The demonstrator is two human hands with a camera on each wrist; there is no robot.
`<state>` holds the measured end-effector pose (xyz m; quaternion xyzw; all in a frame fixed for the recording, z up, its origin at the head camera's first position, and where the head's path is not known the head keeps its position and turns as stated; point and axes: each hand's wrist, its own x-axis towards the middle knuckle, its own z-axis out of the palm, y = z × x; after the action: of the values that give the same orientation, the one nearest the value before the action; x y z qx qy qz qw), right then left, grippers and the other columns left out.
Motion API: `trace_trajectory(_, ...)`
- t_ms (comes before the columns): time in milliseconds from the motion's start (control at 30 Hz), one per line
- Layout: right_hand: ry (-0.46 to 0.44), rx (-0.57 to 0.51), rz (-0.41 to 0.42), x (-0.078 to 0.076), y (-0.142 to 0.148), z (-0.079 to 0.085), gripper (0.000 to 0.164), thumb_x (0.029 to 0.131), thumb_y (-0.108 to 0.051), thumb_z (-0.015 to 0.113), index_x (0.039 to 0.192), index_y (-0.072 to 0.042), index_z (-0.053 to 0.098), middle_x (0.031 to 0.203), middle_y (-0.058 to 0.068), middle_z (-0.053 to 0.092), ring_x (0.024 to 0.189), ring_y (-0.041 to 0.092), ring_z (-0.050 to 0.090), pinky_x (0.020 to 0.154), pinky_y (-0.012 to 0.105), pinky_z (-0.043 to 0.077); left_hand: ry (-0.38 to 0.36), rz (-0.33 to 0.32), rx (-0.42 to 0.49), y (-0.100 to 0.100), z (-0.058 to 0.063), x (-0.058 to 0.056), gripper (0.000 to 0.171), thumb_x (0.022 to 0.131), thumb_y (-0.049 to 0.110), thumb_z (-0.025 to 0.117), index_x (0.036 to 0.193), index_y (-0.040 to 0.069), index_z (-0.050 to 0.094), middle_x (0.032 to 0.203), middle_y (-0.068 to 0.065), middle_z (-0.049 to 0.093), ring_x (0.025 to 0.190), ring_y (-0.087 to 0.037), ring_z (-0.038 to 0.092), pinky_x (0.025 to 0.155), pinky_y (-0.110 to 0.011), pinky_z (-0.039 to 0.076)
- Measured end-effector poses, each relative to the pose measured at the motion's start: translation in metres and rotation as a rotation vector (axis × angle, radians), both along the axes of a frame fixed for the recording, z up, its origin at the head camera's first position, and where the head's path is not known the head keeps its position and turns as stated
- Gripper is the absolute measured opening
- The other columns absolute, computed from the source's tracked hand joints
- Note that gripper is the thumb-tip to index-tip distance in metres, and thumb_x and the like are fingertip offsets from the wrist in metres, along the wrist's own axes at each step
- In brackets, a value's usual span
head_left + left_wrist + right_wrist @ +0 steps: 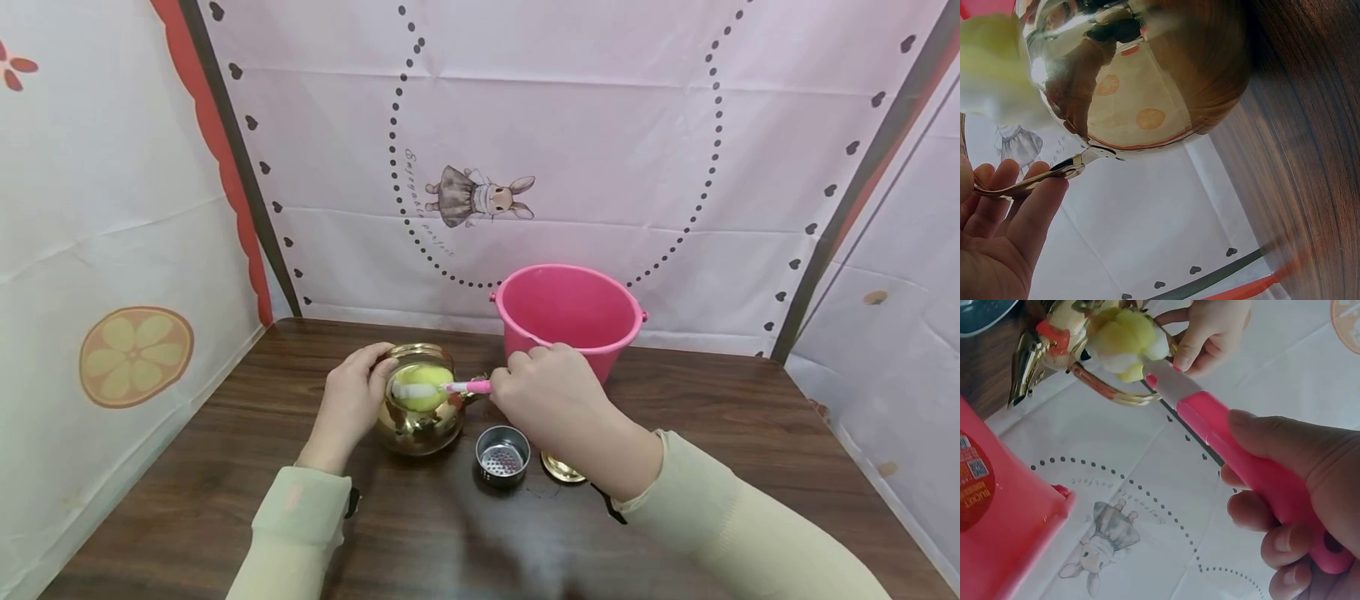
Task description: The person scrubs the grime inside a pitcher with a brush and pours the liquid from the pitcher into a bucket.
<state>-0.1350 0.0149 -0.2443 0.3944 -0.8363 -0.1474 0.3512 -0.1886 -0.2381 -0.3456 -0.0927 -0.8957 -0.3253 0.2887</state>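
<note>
A shiny gold teapot (420, 435) is on the dark wooden table at the left of centre. My left hand (352, 398) grips its handle (1029, 183), with the fingers curled round the metal. In my right hand (553, 396) is a sponge brush; the fist closes round its pink handle (1266, 478). The yellow and white sponge head (1121, 340) sits at the top of the teapot, by the handle. Whether it presses on the metal or reaches inside, I cannot tell. The teapot's spout (1025, 365) points toward the bucket side.
A pink bucket (517, 329) stands at the back, right of the teapot. In front of it are a round metal strainer (502, 477) and a gold lid (561, 472), partly hidden by my right arm. Printed cloth walls (600, 150) enclose the table.
</note>
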Motion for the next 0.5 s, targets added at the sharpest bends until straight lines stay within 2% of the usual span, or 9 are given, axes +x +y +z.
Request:
trace_trajectory(100,0.013,-0.034,0.013,0.004,0.004,-0.006,0.027,0.078,-0.024,0.075,0.061,-0.013,0.058,0.053,-0.001,0.047,0.046,0.014,0.042,0.040,0.022,0.032,0.012,-0.001,-0.004,0.000,-0.001,-0.001,0.025,0.095,0.016,0.057,0.112,-0.002,0.062,0.107,-0.021,0.065,0.095,-0.037,0.064,0.078,-0.050,0.054)
trace_trajectory(267,0.030,-0.085,0.026,0.010,0.011,-0.017,0.026,0.078,-0.018,0.073,0.059,-0.013,0.055,0.054,-0.001,0.046,0.046,0.016,0.042,0.039,0.023,0.031,0.009,0.002,-0.002,0.000,-0.001,-0.001,0.025,0.095,0.016,0.056,0.113,-0.001,0.062,0.108,-0.021,0.065,0.096,-0.037,0.064,0.079,-0.050,0.053)
trace_trajectory(500,0.091,-0.202,0.100,0.012,0.019,-0.036,0.027,0.074,-0.018,0.073,0.059,-0.012,0.052,0.052,-0.001,0.044,0.044,0.014,0.040,0.037,0.023,0.029,-0.008,0.006,0.001,0.000,0.000,0.000,0.026,0.096,0.017,0.055,0.114,-0.001,0.062,0.111,-0.021,0.064,0.099,-0.037,0.063,0.082,-0.050,0.053)
